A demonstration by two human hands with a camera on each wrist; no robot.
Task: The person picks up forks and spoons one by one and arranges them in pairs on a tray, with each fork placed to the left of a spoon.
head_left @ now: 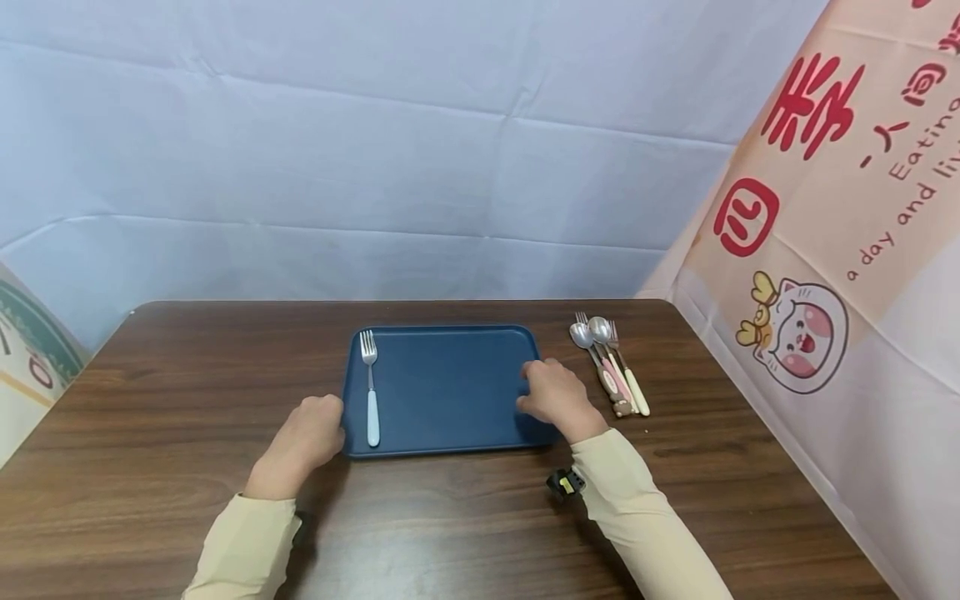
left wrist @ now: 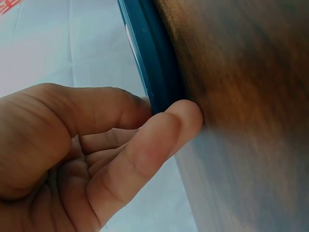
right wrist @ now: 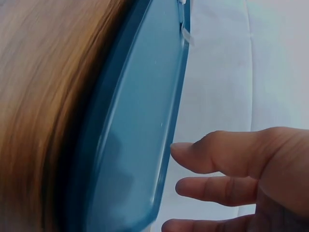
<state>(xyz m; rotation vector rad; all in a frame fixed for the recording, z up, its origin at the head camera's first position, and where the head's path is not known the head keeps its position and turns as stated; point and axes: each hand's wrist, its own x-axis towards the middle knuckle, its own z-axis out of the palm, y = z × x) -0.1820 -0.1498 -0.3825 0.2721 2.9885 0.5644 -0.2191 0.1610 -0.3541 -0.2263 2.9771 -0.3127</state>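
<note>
A dark blue rectangular tray (head_left: pixel 450 392) lies on the wooden table. My left hand (head_left: pixel 309 429) pinches its left edge near the front corner; the left wrist view shows thumb and fingers (left wrist: pixel 149 145) meeting at the rim. Along the tray's left side lies a fork (head_left: pixel 372 408) with a pale blue handle, tines pointing away from me. Over the right part of the tray is my right hand (head_left: pixel 558 396), its fingers spread and loosely bent. In the right wrist view nothing sits between the right thumb (right wrist: pixel 193 157) and fingers.
Right of the tray, close to my right hand, is a pile of several spoons and forks (head_left: pixel 611 367) with coloured handles. A white cloth (head_left: pixel 337 167) hangs behind the table (head_left: pixel 187 392). A printed cloth (head_left: pixel 810 250) hangs along the right side.
</note>
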